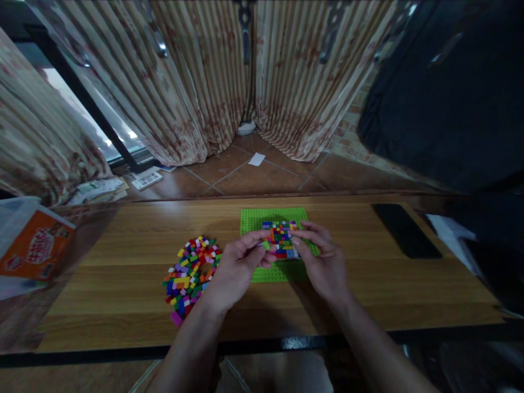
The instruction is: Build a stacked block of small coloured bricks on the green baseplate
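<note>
A light green toy brick point(266, 245) sits between the thumb and fingers of my left hand point(237, 266), which is closed in a pinch over the left part of the build. The build is a patch of small multicoloured bricks point(281, 234) on a green studded baseplate point(270, 275). My right hand point(325, 259) is at the patch's right side, thumb and index fingertip close together at its edge. Whatever lies between those two fingertips is too small to make out. Both hands cover parts of the patch and baseplate.
A loose pile of coloured bricks point(190, 273) lies left of my left forearm on the wooden table point(135, 234). Toward the right end rests a black phone-like slab point(405, 230). An orange-labelled plastic container point(35, 245) stands beyond the table's left end.
</note>
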Demonstrator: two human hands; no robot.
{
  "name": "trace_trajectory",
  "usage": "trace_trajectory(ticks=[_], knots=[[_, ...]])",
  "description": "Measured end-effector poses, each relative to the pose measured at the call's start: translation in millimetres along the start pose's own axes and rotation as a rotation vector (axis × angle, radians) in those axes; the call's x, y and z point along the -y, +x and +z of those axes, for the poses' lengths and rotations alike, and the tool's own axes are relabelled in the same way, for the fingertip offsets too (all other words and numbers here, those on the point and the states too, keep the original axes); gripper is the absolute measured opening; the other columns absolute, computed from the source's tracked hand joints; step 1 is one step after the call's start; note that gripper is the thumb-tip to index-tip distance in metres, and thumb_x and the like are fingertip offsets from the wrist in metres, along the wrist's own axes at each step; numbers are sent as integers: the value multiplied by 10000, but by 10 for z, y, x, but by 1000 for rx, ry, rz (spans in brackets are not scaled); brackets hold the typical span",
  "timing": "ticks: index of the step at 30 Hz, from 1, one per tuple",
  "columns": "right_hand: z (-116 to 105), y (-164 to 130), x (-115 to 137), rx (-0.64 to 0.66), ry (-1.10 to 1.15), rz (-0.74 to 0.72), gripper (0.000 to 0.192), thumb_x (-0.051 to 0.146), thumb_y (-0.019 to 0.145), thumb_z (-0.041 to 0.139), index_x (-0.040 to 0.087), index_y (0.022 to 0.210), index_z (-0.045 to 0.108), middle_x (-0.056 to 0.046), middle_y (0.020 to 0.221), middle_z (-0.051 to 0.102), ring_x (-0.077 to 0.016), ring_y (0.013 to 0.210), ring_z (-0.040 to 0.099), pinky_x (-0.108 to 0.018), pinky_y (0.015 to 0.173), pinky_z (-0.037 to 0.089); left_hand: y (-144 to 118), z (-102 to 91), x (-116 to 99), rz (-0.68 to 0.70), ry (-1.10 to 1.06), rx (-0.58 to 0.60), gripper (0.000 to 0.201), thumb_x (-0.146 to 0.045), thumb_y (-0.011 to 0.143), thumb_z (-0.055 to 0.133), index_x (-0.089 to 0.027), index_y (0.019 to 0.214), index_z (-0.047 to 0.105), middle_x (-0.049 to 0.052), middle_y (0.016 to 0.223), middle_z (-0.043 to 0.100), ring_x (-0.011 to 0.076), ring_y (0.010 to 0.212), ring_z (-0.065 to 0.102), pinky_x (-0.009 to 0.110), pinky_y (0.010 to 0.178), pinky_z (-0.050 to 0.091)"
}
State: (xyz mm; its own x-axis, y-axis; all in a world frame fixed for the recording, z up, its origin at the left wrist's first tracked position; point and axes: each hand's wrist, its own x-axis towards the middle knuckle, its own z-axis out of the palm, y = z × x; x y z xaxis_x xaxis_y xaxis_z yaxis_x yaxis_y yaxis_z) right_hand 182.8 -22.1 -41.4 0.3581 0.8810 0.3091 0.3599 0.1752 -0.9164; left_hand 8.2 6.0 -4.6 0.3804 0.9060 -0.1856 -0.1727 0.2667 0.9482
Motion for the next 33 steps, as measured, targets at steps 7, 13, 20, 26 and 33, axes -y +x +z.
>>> trace_trajectory(ticks=[7, 13, 20, 26, 33], knots=[[-59, -64, 190, 270, -113, -275, 248, 279, 939, 561, 303, 1155, 680, -44, 1186, 677, -212, 1154, 592, -428, 1006, 457, 16, 48, 163, 262, 400, 16, 261, -189, 870, 609, -200, 1129, 636, 29, 929, 738, 152, 852, 691, 264, 796, 545], [-82, -111, 210, 228, -177, -288, 204, 235, 933, 573, 284, 1084, 701, -31, 1014, 722, -200, 995, 634, -381, 875, 506, -1, 93, 165, 456, 581, -36, 121, -186, 878, 614, -207, 975, 682, 13, 904, 738, 140, 832, 698, 238, 796, 544], [-9, -114, 235, 149, -25, -132, 184, 153, 867, 614, 263, 967, 722, 0, 944, 723, -150, 915, 674, -291, 834, 524, 2, 161, 244, 453, 654, -113, 152, -178, 894, 575, -211, 1003, 676, 10, 885, 742, 135, 759, 700, 228, 715, 541], [47, -136, 236, 82, 50, -63, 180, 138, 835, 632, 261, 921, 733, 13, 856, 705, -133, 813, 663, -266, 757, 523, -22, 269, 270, 496, 704, -241, 109, -182, 884, 583, -205, 933, 678, 7, 850, 741, 138, 768, 710, 223, 712, 546], [-34, -93, 200, 43, 35, -46, 219, 213, 883, 603, 281, 1048, 728, -13, 972, 698, -155, 900, 656, -311, 830, 513, 26, 274, 242, 439, 538, -292, 87, -219, 861, 619, -189, 919, 676, 21, 845, 738, 148, 740, 712, 244, 706, 566]])
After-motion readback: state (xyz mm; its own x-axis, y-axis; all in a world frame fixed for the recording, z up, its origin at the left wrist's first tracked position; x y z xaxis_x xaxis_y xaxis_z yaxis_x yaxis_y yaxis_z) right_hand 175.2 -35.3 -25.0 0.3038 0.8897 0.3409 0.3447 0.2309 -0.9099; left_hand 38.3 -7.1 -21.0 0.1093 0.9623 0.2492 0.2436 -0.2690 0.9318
